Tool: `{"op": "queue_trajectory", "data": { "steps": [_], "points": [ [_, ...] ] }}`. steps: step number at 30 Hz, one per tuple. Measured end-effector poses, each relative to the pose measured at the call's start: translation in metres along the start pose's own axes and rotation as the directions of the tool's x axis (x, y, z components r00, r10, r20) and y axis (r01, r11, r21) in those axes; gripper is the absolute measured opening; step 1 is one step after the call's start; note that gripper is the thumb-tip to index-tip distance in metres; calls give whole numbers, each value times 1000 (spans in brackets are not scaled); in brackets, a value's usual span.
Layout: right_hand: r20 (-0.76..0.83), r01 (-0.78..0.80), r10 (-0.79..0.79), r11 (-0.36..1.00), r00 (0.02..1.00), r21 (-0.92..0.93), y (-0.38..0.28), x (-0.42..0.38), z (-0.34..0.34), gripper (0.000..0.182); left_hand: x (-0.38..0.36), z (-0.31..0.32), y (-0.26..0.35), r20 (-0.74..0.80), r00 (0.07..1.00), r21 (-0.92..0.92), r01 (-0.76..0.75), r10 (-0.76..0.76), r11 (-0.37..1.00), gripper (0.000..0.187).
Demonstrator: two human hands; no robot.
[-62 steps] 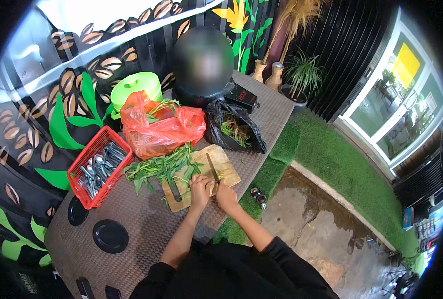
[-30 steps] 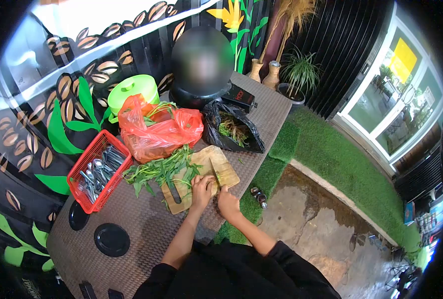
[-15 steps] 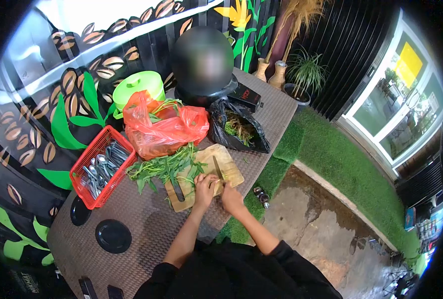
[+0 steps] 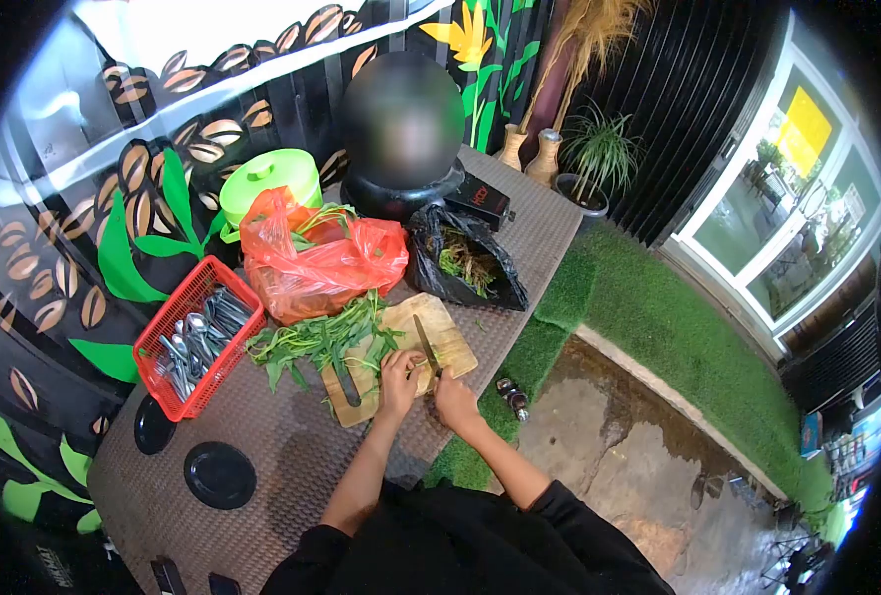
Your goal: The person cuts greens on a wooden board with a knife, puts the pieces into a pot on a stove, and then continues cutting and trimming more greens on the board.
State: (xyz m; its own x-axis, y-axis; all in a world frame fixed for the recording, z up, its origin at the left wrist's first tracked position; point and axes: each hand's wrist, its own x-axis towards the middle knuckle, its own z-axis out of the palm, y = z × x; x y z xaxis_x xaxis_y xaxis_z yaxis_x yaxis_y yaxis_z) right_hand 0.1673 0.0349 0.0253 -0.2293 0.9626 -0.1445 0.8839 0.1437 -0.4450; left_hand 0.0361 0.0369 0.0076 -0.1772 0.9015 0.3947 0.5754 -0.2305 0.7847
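My right hand (image 4: 455,399) grips a knife (image 4: 426,340), its blade pointing away from me over the wooden cutting board (image 4: 452,334). Just to the left, my left hand (image 4: 398,382) rests on the board with curled fingers, holding stems of leafy greens (image 4: 316,340) near the blade. Those greens are heaped over the board's left side and onto the table. Small green pieces lie by the knife. My fingers hide the knife's handle and part of the stems.
Beyond the board stand a red plastic bag (image 4: 312,278), a black bag (image 4: 429,248) of plant scraps and a lime-green lidded pot (image 4: 280,178). A red basket (image 4: 224,371) of cutlery and two black plates (image 4: 219,475) sit left. The table's edge (image 4: 522,322) runs along my right.
The whole view has shifted slightly, so things sit a little further left and lower. Both hands keep nearly the same places on the board, the knife still in my right hand.
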Motion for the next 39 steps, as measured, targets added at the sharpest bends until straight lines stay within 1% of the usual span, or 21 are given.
{"op": "queue_trajectory", "data": {
  "steps": [2,4,8,11,13,14,15,16,18,19,21,22,23,25,29,31,32,35,36,37,39],
  "points": [
    [7,-7,7,1000,1000,6,-2,0,-1,22,-1,-2,-2,10,1000,-3,6,-6,1000,13],
    [-5,15,-15,999,1000,-31,0,4,-4,22,-2,-1,-3,18,999,54,-34,33,998,12],
    [4,57,-57,997,998,-52,3,6,-11,21,-4,2,-4,17,997,79,-77,76,994,11],
    [-43,42,-43,999,998,-33,-2,-2,-3,27,-4,1,-2,12,995,73,-97,96,993,12],
    [-34,-47,43,990,998,-134,-8,-4,9,27,-3,1,2,-21,992,101,-119,122,988,13],
    [-86,2,-11,994,996,-110,-7,1,11,26,-3,1,3,-22,992,100,-119,122,988,13],
    [-85,1,-10,994,996,-110,-4,8,10,26,-1,-1,5,-3,995,89,-103,104,991,14],
    [-96,40,-51,994,994,-104,0,17,9,26,-3,-1,6,19,996,78,-86,85,993,16],
    [-128,123,-130,990,983,-63,4,15,1,24,-4,1,6,-3,996,71,-90,91,993,16],
    [-131,126,-133,990,983,-61,1,9,3,24,-3,1,5,-32,995,64,-95,97,993,16],
    [-98,16,-24,996,995,-86,-4,-7,11,23,-1,0,4,-53,991,66,-118,121,991,16],
    [-100,-5,-9,991,995,-137,-6,-8,15,23,-3,0,4,-66,988,63,-135,139,989,16],
    [-99,-5,-9,990,995,-141,-3,-1,14,23,-2,2,3,-68,988,61,-133,137,989,16],
    [-131,83,-94,993,987,-84,1,12,15,23,-3,2,4,-76,992,55,-99,103,994,14],
    [-158,104,-120,988,980,-111,-1,0,17,25,-1,0,6,-87,990,68,-102,108,992,15],
    [-78,-31,23,994,997,-108,-13,-7,17,26,-3,1,3,-95,987,65,-125,131,990,14],
    [-75,-1,-7,995,997,-104,-13,-2,12,17,-4,1,1,-62,993,87,-98,104,991,16],
    [-64,42,-47,996,997,-77,-4,14,3,21,-5,-1,9,-53,989,114,-134,140,984,14],
    [-25,33,-34,999,999,-24,-4,13,-3,23,-6,0,8,-63,986,185,-141,155,972,12],
    [-28,35,-36,999,999,-25,-3,12,-7,23,-5,1,6,-66,985,186,-143,157,972,12],
    [23,50,-49,997,999,-57,-2,3,-10,24,-5,1,4,-37,993,89,-113,116,990,13]
  ]
}}
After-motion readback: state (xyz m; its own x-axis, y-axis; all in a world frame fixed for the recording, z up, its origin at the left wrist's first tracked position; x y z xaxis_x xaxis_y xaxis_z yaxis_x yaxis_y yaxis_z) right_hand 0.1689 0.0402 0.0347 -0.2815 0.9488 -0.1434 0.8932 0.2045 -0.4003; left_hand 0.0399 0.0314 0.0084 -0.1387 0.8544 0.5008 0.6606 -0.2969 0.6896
